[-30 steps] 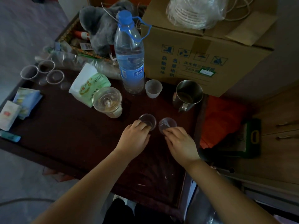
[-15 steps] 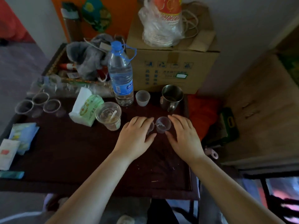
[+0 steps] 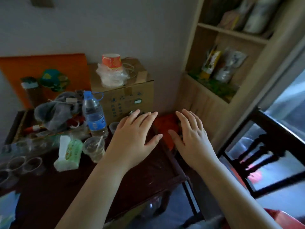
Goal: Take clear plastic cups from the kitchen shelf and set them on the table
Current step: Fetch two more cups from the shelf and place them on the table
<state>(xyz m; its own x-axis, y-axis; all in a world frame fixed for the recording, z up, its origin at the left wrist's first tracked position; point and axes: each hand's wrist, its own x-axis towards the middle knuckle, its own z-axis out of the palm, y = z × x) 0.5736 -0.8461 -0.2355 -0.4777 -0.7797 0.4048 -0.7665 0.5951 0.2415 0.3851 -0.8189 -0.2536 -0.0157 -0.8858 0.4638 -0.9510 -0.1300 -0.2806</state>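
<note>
My left hand (image 3: pixel 133 138) hovers flat and empty over the right part of the dark wooden table (image 3: pixel 66 187), fingers spread. My right hand (image 3: pixel 191 136) is also empty with fingers apart, past the table's right edge, toward the wooden shelf (image 3: pixel 219 90). The two small clear cups last under my hands are hidden behind my left hand. Three clear plastic cups (image 3: pixel 24 164) stand at the table's left edge. A larger clear cup with a stick in it (image 3: pixel 94 148) stands beside my left wrist.
A water bottle (image 3: pixel 94 116), a small white cup (image 3: pixel 113 127), a green tissue pack (image 3: pixel 69 152), a cardboard box (image 3: pixel 123 96) and a basket with grey cloth (image 3: pixel 54 113) crowd the table's back. A dark chair (image 3: pixel 264 154) stands right. Packets fill the shelf.
Both hands have let go of the two small cups and lifted, fingers spread. The view has swung up and right, bringing the shelf and chair into sight.
</note>
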